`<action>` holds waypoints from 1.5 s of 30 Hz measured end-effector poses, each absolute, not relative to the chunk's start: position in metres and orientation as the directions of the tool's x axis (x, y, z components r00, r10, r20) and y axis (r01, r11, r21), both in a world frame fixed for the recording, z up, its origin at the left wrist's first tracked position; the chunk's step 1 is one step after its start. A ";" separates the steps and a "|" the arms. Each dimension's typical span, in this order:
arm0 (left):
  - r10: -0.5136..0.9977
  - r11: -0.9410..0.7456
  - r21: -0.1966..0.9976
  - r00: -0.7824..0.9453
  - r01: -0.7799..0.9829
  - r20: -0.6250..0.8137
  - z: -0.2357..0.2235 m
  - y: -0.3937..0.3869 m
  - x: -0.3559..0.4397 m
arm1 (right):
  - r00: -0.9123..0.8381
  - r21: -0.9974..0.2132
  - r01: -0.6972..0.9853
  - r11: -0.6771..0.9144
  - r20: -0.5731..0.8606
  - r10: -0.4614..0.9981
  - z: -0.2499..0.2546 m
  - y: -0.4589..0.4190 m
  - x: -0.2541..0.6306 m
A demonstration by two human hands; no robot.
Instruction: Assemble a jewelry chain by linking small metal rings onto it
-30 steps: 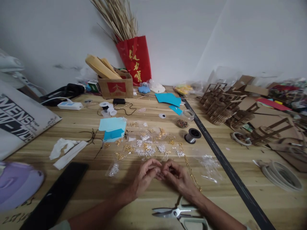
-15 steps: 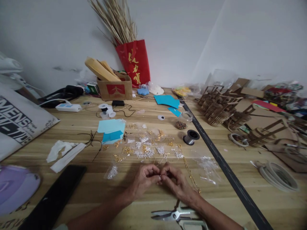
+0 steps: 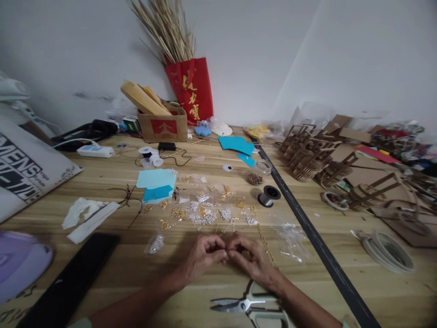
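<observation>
My left hand (image 3: 205, 255) and my right hand (image 3: 250, 258) meet fingertip to fingertip over the wooden table (image 3: 136, 273), both pinched on a tiny piece too small to name. A gold chain (image 3: 264, 239) runs along the table from near my right hand towards the back. Several small clear bags of gold and silver findings (image 3: 205, 212) lie just beyond my hands. Pale-handled scissors (image 3: 249, 304) rest on the table beneath my right wrist.
A wire spool (image 3: 269, 196) and a bead dish (image 3: 255, 178) sit behind the bags. Blue paper (image 3: 155, 184), a black flat object (image 3: 68, 282) and white tissue (image 3: 80, 210) lie left. Wooden cut-out models (image 3: 317, 157) and tape rolls (image 3: 389, 246) lie right. A cardboard box (image 3: 164, 123) and red bag (image 3: 191, 89) stand at the wall.
My hands have stayed pinched together and shifted only slightly on the table. The view has drifted a little; nothing else has moved.
</observation>
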State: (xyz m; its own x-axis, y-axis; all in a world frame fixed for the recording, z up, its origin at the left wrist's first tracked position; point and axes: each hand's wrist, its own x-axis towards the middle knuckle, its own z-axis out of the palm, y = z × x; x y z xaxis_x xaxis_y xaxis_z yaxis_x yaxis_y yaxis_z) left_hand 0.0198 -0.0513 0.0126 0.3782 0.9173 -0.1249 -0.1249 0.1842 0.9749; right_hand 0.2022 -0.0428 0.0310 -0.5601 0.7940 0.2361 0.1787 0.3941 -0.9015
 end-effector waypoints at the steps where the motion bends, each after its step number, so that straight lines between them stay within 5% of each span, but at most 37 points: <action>1: 0.916 0.182 0.977 0.382 -0.112 -0.127 0.013 -0.052 0.020 | -0.565 -0.899 0.203 0.387 0.215 0.796 0.030 -0.042 0.204; 12: 0.896 0.056 0.982 0.424 0.180 -0.129 0.010 -0.060 0.024 | -0.650 -0.840 0.433 0.328 -0.038 0.759 0.034 -0.029 0.228; 19: 0.914 -0.060 0.851 0.372 0.522 -0.164 0.011 -0.064 0.030 | -0.645 -0.732 0.518 0.442 0.005 0.764 0.044 -0.020 0.237; 27: 0.902 -0.260 0.714 0.427 0.650 -0.061 0.011 -0.068 0.029 | -0.665 -0.530 0.636 0.561 -0.008 0.747 0.038 -0.021 0.233; 36: 0.865 -0.436 0.573 0.500 0.693 0.054 0.007 -0.070 0.030 | -0.708 -0.571 0.598 0.562 -0.046 0.705 0.028 -0.021 0.235; 45: 0.904 -0.365 0.647 0.421 0.669 0.074 -0.004 -0.069 0.031 | -0.778 -0.698 0.473 0.538 -0.045 0.626 0.032 -0.028 0.223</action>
